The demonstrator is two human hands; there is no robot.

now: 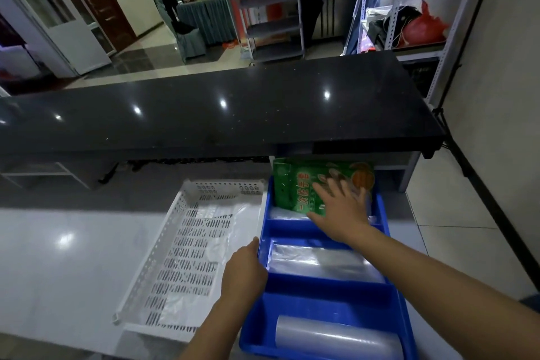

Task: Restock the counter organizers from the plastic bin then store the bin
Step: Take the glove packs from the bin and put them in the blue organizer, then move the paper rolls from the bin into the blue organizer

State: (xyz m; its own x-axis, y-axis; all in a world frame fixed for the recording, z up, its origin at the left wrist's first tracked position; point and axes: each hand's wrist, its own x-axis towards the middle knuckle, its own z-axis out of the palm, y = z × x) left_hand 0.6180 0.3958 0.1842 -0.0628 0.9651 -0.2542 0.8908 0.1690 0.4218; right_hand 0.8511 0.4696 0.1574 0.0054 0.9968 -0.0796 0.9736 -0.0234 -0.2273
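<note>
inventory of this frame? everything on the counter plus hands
blue organizer: 1, blue, three compartments, counter right
green packet: 1, green, upright in far compartment
clear bag rolls: 2 visible, clear, near and middle compartments
white perforated bin: 1, white, left of organizer, thin clear plastic inside
black ledge: 1, black, behind
left hand: grips organizer's left rim
right hand: fingers spread, on green packet
</note>
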